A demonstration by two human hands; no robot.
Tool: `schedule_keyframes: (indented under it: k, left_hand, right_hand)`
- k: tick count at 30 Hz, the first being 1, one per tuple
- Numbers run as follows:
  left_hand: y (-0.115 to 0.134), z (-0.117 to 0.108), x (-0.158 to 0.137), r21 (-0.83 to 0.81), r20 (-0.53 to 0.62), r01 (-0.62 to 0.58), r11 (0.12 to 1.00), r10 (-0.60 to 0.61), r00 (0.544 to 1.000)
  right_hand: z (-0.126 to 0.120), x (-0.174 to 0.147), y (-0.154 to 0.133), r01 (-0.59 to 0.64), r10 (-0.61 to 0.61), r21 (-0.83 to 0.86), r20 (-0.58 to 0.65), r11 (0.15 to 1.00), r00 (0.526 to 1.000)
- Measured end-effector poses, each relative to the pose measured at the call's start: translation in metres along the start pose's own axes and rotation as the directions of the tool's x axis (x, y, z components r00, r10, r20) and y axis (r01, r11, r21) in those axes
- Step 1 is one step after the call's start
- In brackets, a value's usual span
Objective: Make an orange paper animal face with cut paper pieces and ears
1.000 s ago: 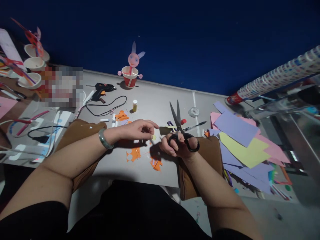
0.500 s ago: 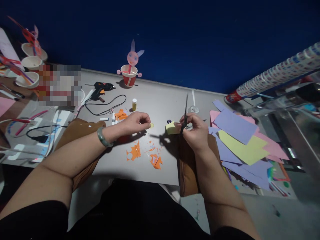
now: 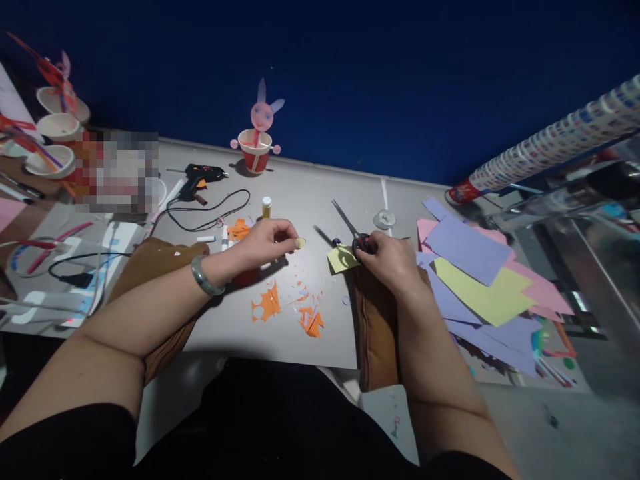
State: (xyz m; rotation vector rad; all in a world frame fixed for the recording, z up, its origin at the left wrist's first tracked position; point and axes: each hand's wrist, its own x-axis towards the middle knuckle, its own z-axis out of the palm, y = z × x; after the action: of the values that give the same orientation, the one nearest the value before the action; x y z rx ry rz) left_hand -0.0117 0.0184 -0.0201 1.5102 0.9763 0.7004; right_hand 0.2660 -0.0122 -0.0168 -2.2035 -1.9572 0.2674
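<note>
Between thumb and fingers, my left hand point(image 3: 270, 241) pinches a small yellow paper piece point(image 3: 301, 244) above the table. My right hand point(image 3: 391, 261) is closed on the handles of black scissors point(image 3: 351, 227), whose blades point away and to the left. Under the scissors lies a yellow paper sheet point(image 3: 343, 259), close to my right fingers. Orange paper scraps point(image 3: 267, 303) and tiny cuttings are spread on the table nearer to me. Behind my left hand stands a small bottle with a white cap point(image 3: 267, 207).
A black glue gun point(image 3: 203, 179) with its cable lies at the back left. Beside it stands a red cup with a rabbit figure point(image 3: 256, 152). Coloured paper sheets point(image 3: 470, 250) and a long stack of paper cups point(image 3: 545, 143) are on the right. A power strip point(image 3: 113, 267) lies left.
My right hand has turned and lowered, bringing the scissors from upright to pointing away and left over the table. My left hand still pinches the yellow piece, nearly unmoved.
</note>
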Motion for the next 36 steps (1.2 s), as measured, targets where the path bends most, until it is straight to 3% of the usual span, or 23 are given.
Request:
schedule_keyframes:
  k: [5, 8, 11, 14, 17, 19, 24, 26, 30, 36]
  left_hand:
    - [0.004, 0.000, -0.001, -0.034, -0.029, 0.030, 0.999, -0.031, 0.999]
    - [0.010, -0.001, 0.000, -0.102, -0.078, 0.044, 0.994, -0.052, 0.996]
    - [0.014, -0.003, 0.000, -0.187, -0.120, 0.043, 0.981, -0.067, 0.991]
    - [0.012, -0.003, 0.001, -0.262, -0.112, 0.056, 0.963, -0.088, 0.990]
    - [0.008, -0.001, 0.000, -0.325, -0.073, 0.113, 0.939, -0.145, 0.987]
    - [0.007, 0.000, 0.000, -0.361, -0.046, 0.151, 0.920, -0.179, 0.983]
    - [0.009, 0.001, -0.001, -0.405, -0.021, 0.190, 0.894, -0.217, 0.976]
    - [0.010, 0.001, -0.001, -0.408, -0.015, 0.197, 0.892, -0.222, 0.975]
    - [0.011, 0.004, -0.003, -0.334, -0.016, 0.183, 0.925, -0.200, 0.980]
    - [0.005, 0.017, -0.009, -0.063, 0.014, 0.109, 0.992, -0.109, 0.994]
  right_hand:
    - [0.002, 0.000, 0.000, -0.029, 0.027, 0.064, 0.030, 0.997, 0.999]
    - [0.001, -0.002, 0.000, -0.009, 0.008, 0.238, 0.001, 0.971, 1.000]
    - [-0.001, -0.009, -0.003, 0.059, -0.133, 0.580, 0.086, 0.812, 0.987]
    - [0.001, -0.016, -0.007, -0.031, -0.289, 0.797, 0.254, 0.604, 0.923]
    - [0.006, -0.019, -0.010, -0.130, -0.368, 0.811, 0.394, 0.570, 0.842]
    - [0.008, -0.018, -0.011, -0.151, -0.379, 0.802, 0.427, 0.578, 0.821]
    - [0.003, -0.016, -0.014, -0.060, -0.273, 0.820, 0.257, 0.569, 0.927]
    - [0.004, -0.018, -0.018, -0.022, -0.239, 0.850, 0.173, 0.527, 0.956]
    - [0.015, -0.025, -0.029, 0.022, -0.241, 0.900, 0.092, 0.435, 0.966]
    - [0.028, -0.034, -0.042, 0.116, -0.254, 0.852, 0.021, 0.511, 0.967]
